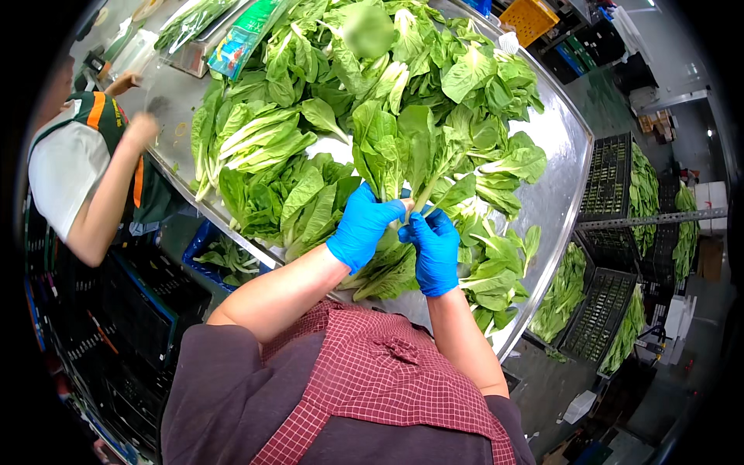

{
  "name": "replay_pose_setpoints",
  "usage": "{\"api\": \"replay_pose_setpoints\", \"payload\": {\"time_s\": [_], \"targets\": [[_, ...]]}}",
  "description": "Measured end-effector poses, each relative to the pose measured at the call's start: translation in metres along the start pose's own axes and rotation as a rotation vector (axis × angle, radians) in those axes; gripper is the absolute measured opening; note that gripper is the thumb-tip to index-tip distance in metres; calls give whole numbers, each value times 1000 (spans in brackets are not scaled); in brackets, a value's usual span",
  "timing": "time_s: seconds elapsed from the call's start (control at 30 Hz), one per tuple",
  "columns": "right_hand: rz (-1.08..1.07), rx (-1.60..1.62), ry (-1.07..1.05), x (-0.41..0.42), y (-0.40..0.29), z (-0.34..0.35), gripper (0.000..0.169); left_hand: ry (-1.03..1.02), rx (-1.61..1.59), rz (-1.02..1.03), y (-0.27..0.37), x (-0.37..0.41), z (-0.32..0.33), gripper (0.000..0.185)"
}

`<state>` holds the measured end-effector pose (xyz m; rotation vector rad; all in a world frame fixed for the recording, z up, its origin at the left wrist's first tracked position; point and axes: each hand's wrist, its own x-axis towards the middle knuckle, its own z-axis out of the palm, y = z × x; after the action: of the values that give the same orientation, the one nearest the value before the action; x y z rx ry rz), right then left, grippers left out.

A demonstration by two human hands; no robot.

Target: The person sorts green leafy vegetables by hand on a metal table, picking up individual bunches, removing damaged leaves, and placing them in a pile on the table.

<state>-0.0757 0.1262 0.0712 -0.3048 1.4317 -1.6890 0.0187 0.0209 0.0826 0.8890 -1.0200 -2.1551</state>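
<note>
My left hand point(363, 224), in a blue glove, is closed around the base of a leafy green vegetable point(381, 148) held upright over the table. Close beside it, my right hand point(431, 244), gloved the same way, pinches the stalk of a green leaf point(439, 180) near that base. Whether this leaf is still joined to the plant is hidden by the fingers. Below and between my hands lie more loose leaves point(383, 273). A bundle of pale-stalked greens point(261, 136) rests to the left, and trimmed leaves point(494, 279) are scattered to the right.
A metal table point(558, 168) carries a large heap of greens point(465, 70) at the back. A printed plastic bag point(247, 38) lies at back left. Another person point(87, 163) stands at the left edge. Black crates point(601, 311) with greens stand right; a blue-lined bin point(224, 258) sits left.
</note>
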Motion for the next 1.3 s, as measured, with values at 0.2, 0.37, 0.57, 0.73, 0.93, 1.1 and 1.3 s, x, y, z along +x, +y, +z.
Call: {"api": "replay_pose_setpoints", "payload": {"time_s": [0.2,0.37,0.57,0.73,0.93,1.1,1.3], "targets": [[5,102,11,2,5,-1,17,34,55,-9,0,0,4,24],[-31,211,44,6,8,0,17,75,-50,-38,-10,3,5,29],[-111,56,100,7,4,10,18,79,-187,-59,-13,11,7,29],[-221,-94,186,8,-5,5,13,106,-79,-2,-2,5,11,30],[-510,-564,133,9,17,-15,21,-13,-4,136,-14,4,19,36],[-351,-219,108,2,8,-1,16,10,-88,-11,5,-2,22,26],[-180,65,158,0,4,-4,16,32,-76,-39,-1,-5,22,29]]}}
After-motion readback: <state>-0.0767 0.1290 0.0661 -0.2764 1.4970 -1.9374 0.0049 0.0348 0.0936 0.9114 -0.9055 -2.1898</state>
